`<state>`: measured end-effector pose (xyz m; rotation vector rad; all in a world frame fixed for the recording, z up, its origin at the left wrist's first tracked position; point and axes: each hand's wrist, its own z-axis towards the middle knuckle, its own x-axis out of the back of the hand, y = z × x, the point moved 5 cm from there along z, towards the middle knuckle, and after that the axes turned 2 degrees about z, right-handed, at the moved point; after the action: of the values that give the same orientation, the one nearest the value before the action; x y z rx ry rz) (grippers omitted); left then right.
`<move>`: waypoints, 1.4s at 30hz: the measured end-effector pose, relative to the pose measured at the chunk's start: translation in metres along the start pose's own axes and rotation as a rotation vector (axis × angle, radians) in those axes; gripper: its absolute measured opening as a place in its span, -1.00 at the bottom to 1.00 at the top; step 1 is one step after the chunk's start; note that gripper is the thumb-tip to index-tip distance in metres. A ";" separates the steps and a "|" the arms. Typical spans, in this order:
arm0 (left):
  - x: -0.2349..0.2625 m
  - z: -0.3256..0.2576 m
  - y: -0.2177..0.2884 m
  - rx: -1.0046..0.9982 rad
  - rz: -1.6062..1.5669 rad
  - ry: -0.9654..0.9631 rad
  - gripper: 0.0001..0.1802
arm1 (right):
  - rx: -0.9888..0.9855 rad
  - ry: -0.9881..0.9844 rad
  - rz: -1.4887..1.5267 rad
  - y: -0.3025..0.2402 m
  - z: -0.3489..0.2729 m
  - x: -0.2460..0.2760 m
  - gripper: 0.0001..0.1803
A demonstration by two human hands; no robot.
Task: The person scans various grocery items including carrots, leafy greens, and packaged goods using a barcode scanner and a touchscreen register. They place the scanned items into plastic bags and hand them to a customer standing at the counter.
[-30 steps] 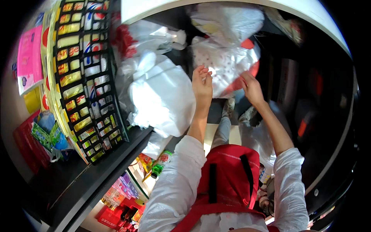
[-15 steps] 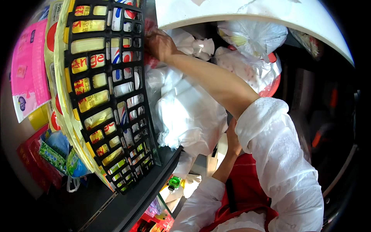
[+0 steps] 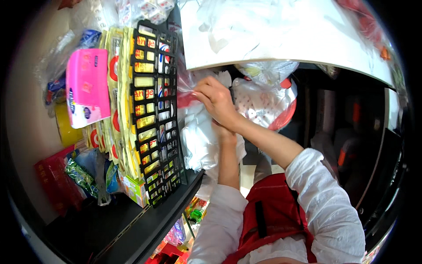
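Observation:
My right hand point(image 3: 216, 100) pinches the edge of a thin red-and-clear plastic bag point(image 3: 187, 100) just right of the black grid rack. My left hand point(image 3: 223, 130) is under my right wrist, beside a bundle of white plastic bags point(image 3: 198, 143). Its fingers are mostly hidden by the right hand and the bundle, so their grip does not show. The bundle hangs crumpled against the rack's right side. Beyond my right wrist sits a filled white bag with red dots point(image 3: 259, 103) in a red-rimmed container point(image 3: 285, 115).
The black grid rack point(image 3: 154, 127) holds back yellow packets on a dark shelf point(image 3: 118, 224). Left of it are a pink packet point(image 3: 90, 83) and green wrappers point(image 3: 81, 178). A white curved tabletop point(image 3: 281, 33) overhangs the far side. A dark recess with orange-red parts point(image 3: 342, 156) lies right.
The view has shifted, showing more tabletop. My right hand has drawn back from behind the rack, with the red-and-clear bag in its fingers. My left hand has risen to meet it.

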<state>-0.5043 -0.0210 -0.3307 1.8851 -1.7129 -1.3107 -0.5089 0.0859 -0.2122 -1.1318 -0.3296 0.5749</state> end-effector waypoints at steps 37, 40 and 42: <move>-0.022 0.060 0.037 0.000 -0.228 -0.174 -0.59 | -0.345 -0.201 -0.119 -0.127 -0.023 0.102 -0.87; -0.024 0.060 0.034 0.006 -0.223 -0.171 -0.61 | -0.387 -0.177 -0.090 -0.130 -0.018 0.100 -0.87; -0.027 0.060 0.032 0.005 -0.214 -0.175 -0.61 | -0.441 -0.099 0.041 -0.126 -0.012 0.099 -0.87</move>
<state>-0.5673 0.0168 -0.3291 2.0579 -1.6294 -1.5950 -0.3898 0.0967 -0.1056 -1.5395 -0.5372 0.6124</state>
